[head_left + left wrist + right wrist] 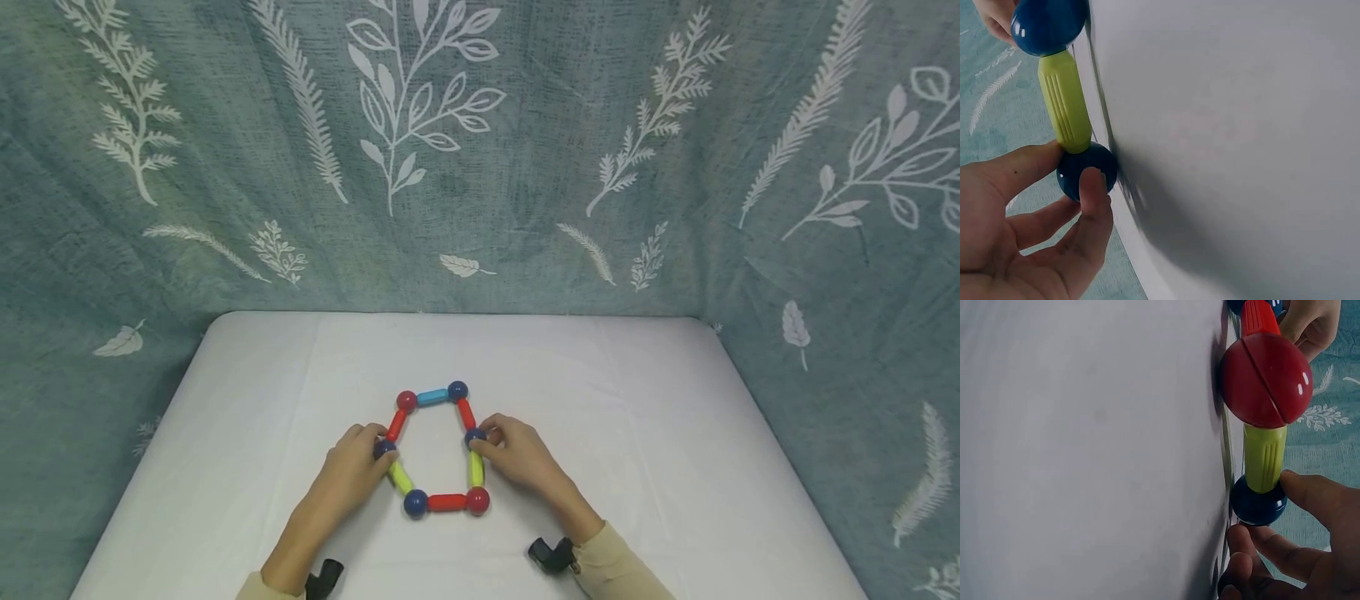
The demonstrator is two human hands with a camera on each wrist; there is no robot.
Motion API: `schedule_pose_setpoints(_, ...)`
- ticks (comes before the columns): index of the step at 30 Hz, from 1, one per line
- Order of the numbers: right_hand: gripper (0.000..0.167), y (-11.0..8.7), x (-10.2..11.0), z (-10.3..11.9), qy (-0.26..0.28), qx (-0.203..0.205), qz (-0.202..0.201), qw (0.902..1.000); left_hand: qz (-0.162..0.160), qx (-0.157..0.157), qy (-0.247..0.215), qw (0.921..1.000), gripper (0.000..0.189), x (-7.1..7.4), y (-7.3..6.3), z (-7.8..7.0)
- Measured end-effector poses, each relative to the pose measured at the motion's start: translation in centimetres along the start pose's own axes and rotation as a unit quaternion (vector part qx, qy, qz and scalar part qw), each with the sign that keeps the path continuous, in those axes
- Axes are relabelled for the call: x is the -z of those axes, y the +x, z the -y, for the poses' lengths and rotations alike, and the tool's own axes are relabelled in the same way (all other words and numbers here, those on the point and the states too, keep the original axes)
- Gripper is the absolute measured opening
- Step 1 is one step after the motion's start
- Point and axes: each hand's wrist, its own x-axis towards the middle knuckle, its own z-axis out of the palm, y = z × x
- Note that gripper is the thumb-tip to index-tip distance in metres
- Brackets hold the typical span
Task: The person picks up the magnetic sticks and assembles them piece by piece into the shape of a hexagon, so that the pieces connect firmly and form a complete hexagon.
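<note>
A closed ring of coloured rods and balls lies on the white table (615,400). My left hand (347,467) pinches the blue ball (1087,170) at the ring's left corner, thumb and fingertips around it. On the opposite side, my right hand (521,454) holds another blue ball (1259,501) between thumb and fingers. Yellow-green rods (476,468) run from both held balls toward the near side, where a red rod (447,502) joins a blue ball (416,503) and a red ball (477,500). At the far side, a light blue rod (432,397) links a red ball (407,401) and a blue ball (457,390).
A green cloth (525,150) with white leaf prints hangs behind the table and along its sides. Black wrist-worn devices (551,555) sit by both sleeves, close over the tabletop.
</note>
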Motion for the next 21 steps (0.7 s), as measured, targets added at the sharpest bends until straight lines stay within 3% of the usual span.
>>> schedule_pose_setpoints(9, 0.034, 0.4, 1.9, -1.4, -0.004, -0.04, -0.024, 0.9989, 0.023, -0.012, -0.007, 0.9996, 0.04, -1.1, 3.2, -1.4)
schedule_pose_setpoints(21, 0.035, 2.4, 4.2, -3.9, -0.013, -0.069, -0.053, 0.9961, 0.039, -0.035, -0.041, 0.9978, 0.04, -2.8, 8.0, -2.9)
